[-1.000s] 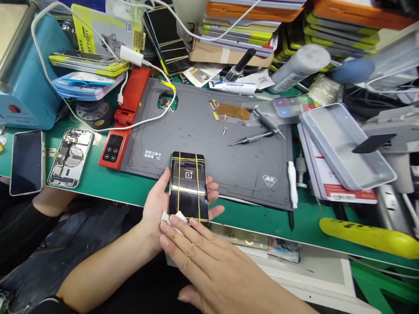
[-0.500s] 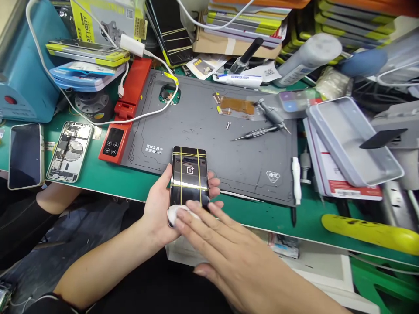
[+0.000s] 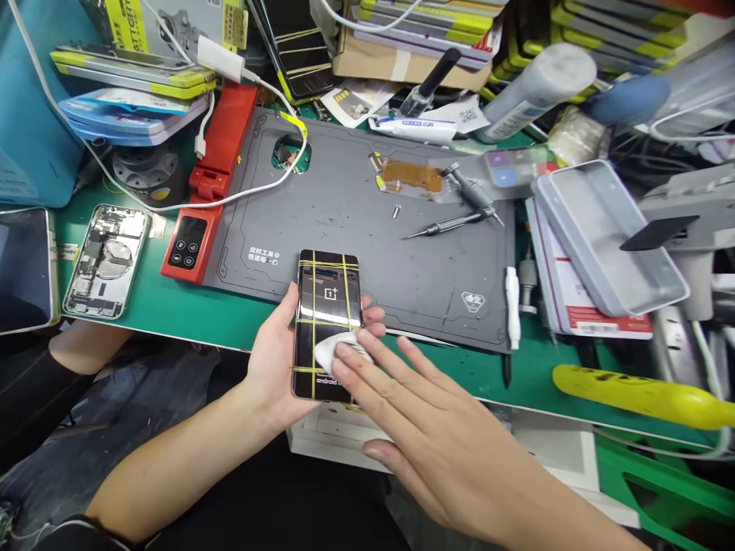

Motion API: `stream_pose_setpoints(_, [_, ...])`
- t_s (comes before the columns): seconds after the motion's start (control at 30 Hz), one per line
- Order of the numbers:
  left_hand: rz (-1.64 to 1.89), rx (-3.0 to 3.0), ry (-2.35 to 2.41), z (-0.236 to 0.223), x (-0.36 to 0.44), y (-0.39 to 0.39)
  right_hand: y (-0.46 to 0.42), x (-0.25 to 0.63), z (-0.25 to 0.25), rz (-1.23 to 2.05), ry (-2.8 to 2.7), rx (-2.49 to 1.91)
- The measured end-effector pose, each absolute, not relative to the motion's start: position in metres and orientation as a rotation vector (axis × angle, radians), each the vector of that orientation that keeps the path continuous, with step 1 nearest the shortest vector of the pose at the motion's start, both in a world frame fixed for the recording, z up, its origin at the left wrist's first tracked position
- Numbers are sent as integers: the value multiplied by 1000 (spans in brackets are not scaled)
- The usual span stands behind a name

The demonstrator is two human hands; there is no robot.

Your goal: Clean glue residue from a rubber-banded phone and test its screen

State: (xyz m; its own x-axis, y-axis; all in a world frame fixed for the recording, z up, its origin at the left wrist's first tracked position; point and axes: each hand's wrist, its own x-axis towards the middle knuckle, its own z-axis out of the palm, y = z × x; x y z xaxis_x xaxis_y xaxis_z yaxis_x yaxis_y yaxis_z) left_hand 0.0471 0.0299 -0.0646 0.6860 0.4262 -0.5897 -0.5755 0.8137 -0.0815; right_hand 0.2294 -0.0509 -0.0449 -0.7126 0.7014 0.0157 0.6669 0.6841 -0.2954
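A black OnePlus smartphone [image 3: 338, 291] with its screen lit lies in my left hand [image 3: 274, 363], whose fingers and thumb wrap round its sides. Thin yellow rubber bands cross the phone lengthwise and widthwise. "Android" lettering shows near the bottom of its screen. My right hand [image 3: 425, 421] has its fingers stretched out flat, pressing a folded white wipe [image 3: 326, 350] onto the lower part of the screen. The thumb stands apart below. The phone is held at the bench's front edge, just over the dark grey work mat [image 3: 333, 222].
On the mat are a screwdriver [image 3: 451, 226] and an orange flex cable [image 3: 413, 177]. A red tool [image 3: 198, 207] lines its left side, near an opened phone [image 3: 106, 260]. Trays [image 3: 609, 237] and a yellow-handled tool [image 3: 637, 394] stand right. Another person's arm [image 3: 86, 344] shows at left.
My right hand has slid the wipe up and to the right across the screen, uncovering the phone's lower left part and the lettering. The view has shifted slightly.
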Motion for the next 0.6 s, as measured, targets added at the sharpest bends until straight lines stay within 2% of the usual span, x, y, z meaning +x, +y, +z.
stream_pose_setpoints(0.2, [578,-251,616,-66,46,28,-38,212,-46,440,-2814,-970])
stream_pose_setpoints(0.4, [546,-290,587,-71,41,30,-11,214,-48,286,-2784,-1143])
stream_pose_setpoints(0.6, [536,-311,505,-76,39,27,-9,214,-42,522,-2909,-869])
